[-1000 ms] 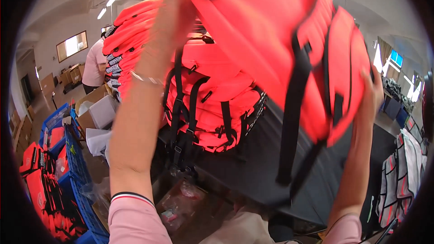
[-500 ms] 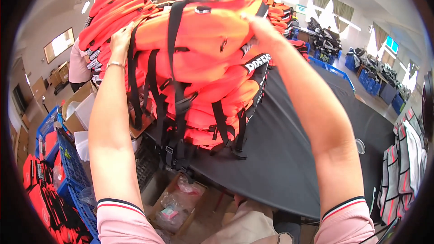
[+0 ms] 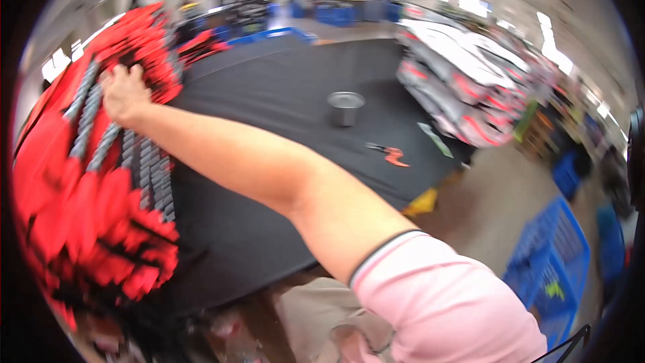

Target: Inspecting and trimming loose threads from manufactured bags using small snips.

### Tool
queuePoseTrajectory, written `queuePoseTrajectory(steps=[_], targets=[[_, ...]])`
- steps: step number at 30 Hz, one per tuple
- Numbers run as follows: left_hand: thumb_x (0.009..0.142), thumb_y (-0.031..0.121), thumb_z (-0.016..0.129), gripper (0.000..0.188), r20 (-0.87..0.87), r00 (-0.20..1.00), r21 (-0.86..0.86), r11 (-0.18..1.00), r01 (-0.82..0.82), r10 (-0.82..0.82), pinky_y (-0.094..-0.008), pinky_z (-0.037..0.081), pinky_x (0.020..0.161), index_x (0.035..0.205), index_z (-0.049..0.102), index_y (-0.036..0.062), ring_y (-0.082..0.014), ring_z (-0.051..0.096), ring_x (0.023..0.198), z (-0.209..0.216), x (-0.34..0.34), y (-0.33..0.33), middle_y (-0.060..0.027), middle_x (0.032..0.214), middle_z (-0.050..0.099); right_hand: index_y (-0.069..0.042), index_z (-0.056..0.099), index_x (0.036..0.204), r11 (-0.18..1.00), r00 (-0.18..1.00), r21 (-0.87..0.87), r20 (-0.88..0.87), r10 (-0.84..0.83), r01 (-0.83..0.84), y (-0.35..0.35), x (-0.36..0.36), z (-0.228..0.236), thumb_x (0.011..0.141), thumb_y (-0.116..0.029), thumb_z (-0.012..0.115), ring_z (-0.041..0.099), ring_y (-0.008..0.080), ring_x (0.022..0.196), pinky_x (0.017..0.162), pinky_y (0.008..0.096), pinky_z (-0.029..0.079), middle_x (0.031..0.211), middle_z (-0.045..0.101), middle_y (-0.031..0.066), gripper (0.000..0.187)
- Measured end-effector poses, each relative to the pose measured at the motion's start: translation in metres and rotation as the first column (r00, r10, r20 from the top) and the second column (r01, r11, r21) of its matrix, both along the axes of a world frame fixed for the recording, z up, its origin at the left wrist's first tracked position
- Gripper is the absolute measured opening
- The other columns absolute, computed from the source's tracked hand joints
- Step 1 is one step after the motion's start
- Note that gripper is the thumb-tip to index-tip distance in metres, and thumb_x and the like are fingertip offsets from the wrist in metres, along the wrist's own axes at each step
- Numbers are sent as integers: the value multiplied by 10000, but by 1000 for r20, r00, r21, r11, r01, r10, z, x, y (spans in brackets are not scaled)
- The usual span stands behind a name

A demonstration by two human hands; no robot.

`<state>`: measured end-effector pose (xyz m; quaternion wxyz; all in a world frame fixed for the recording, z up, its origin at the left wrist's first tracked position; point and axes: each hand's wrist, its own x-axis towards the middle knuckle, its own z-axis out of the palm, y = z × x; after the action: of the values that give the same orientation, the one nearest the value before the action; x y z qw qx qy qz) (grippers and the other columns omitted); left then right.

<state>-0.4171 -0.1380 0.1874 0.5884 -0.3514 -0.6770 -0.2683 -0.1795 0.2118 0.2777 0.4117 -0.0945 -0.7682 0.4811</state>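
Observation:
A tall stack of orange-red padded fabric vests (image 3: pixel 87 218) with black straps and patterned dark grey edging stands at the left of a black-covered table (image 3: pixel 269 107). My right arm reaches across the table to this stack. Against the upper part of it lies my right hand (image 3: pixel 125 97), fingers somewhat apart and blurred by motion; no single vest is visibly lifted by it. My left hand is out of sight.
A grey metal cup (image 3: pixel 346 109) and orange-handled snips (image 3: pixel 391 154) lie on the table. At its far right sits a pile of white-grey pieces with red trim (image 3: pixel 463 81). A blue plastic crate (image 3: pixel 551 262) stands on the floor at right.
My view has swung right, so the stack now sits at the left edge. Both hands were on the top vest; now only my right hand shows, on the stack, and my left has left view.

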Motion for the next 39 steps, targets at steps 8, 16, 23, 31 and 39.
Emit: queuePoseTrajectory(steps=[8, 16, 23, 31, 39], targets=[[1013, 228, 425, 378, 229, 956, -1, 982, 191, -186, -371, 482, 940, 1232, 598, -27, -268, 608, 1050, -100, 90, 127, -182, 1173, 632, -51, 576, 1262, 674, 633, 545, 302, -712, 499, 285, 252, -34, 905, -318, 480, 507, 401, 1194, 977, 555, 421, 1261, 519, 227, 457], [982, 165, 484, 313, 469, 882, -102, 989, 105, -45, -359, 512, 884, 1182, 630, -27, -262, 639, 963, -220, 190, 66, -172, 1100, 665, -101, 538, 1323, 58, -223, 886, 178, -958, 460, 466, 565, -77, 772, -548, 703, 429, 315, 1334, 1076, 656, 269, 1364, 536, 130, 728], [956, 109, 535, 259, 657, 741, -216, 976, 9, 138, -349, 538, 835, 1139, 657, -26, -257, 665, 888, -323, 309, -46, -162, 1037, 694, -157, 737, 1018, -32, -176, 643, 161, -971, 765, 513, 596, -87, 845, -277, 583, 680, 372, 1001, 954, 755, 335, 1039, 715, 162, 261], [934, 52, 570, 213, 895, 407, -164, 983, -77, 182, -330, 558, 792, 1095, 679, -36, -239, 687, 817, -287, 489, -39, -152, 967, 720, -120, 768, 854, -263, -210, 290, -201, -957, 920, 484, 590, 68, 767, -227, 617, 703, 368, 886, 787, 466, 563, 908, 722, 184, 205], [962, 83, 559, 243, 755, 382, 263, 779, 569, -534, -317, 536, 755, 1169, 671, 20, -203, 665, 834, -237, 475, 131, -136, 1005, 710, -74, 731, 757, -222, -82, 270, -446, -891, 937, 411, 592, 182, 756, -188, 634, 692, 388, 808, 750, 442, 554, 825, 716, 180, 150]])
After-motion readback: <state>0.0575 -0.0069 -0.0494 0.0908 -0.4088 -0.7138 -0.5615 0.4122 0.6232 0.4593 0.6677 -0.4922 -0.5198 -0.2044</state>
